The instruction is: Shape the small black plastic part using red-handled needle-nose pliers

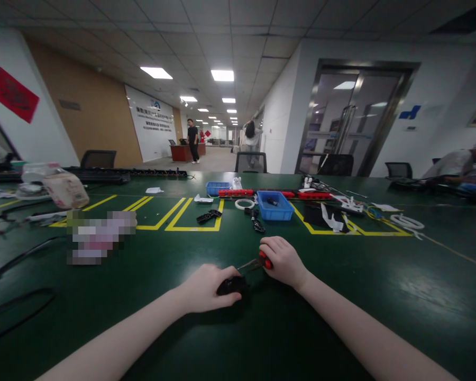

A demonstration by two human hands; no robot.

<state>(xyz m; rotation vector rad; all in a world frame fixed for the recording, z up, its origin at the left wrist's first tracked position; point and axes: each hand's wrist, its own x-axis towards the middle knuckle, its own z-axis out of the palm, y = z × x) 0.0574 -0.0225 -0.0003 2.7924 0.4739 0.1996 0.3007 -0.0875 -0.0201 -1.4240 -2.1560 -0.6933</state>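
Holding one black part and one tool are two hands.

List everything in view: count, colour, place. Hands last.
Black object: 1, black, in left hand
Tool: 1, red handle, in right hand
Trays: 2, blue, table centre
Ring: 1, white, beside larger tray
Strip: 1+, red/black, behind larger tray
Loose parts: several, black or white, tabletop
Container: 1+, pale, table left
Table: 1, green, foreground
Tape outlines: several, yellow, tabletop
Chairs: 4+, black, background
People: 3+, dark/pale clothing, background
Lights: several, white, ceiling
Hands: 2, bare, centre
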